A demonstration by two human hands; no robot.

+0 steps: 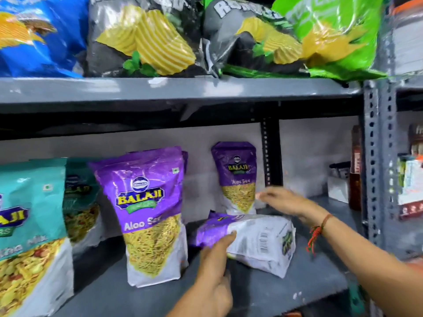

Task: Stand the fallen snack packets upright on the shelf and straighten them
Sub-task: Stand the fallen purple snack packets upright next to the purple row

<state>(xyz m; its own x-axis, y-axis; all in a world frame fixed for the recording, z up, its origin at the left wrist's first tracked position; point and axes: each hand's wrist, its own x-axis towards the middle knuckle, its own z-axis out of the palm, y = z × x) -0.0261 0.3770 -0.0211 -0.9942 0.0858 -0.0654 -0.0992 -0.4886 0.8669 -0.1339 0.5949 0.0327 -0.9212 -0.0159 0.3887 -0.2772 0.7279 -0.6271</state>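
A purple and white Aloo Sev packet lies fallen on its face on the grey shelf, barcode side up. My left hand touches its near left end with the fingertips. My right hand hovers above and behind it, fingers spread, holding nothing. A large purple Aloo Sev packet stands upright to the left. A smaller purple packet stands at the back against the wall.
Teal mix packets stand at the far left. Large chip bags fill the shelf above. A slotted metal upright borders the right side, with small boxes beyond my right hand.
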